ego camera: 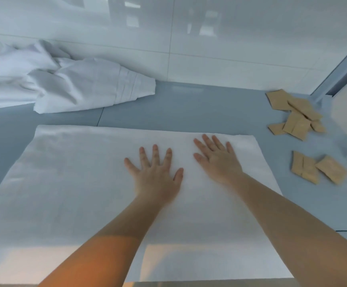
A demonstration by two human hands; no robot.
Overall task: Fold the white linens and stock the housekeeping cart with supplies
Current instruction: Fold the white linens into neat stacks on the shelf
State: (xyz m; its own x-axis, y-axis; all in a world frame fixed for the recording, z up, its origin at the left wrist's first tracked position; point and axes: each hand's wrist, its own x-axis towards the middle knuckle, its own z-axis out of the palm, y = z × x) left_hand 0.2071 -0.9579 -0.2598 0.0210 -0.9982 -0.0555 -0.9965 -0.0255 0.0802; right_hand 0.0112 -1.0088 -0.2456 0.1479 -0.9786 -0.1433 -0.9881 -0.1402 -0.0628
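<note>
White linen: your folded sheet (89,183) lies flat on the grey-blue table (189,106), spread right in front of you.
Left hand: your left hand (156,175) presses palm-down on the sheet, fingers straight and splayed.
Right hand: your right hand (218,156) rests flat just beside it (fingers straight too, gripping nothing).
Unfolded linen: a crumpled white pile (64,81) sits at the table's far left, against the wall.
Supplies: tan packets (297,114) lie scattered to your right, well apart from the sheet.

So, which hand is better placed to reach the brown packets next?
Probably the right hand: it lies flat on the white linen nearer the brown packets than the left hand.
</note>
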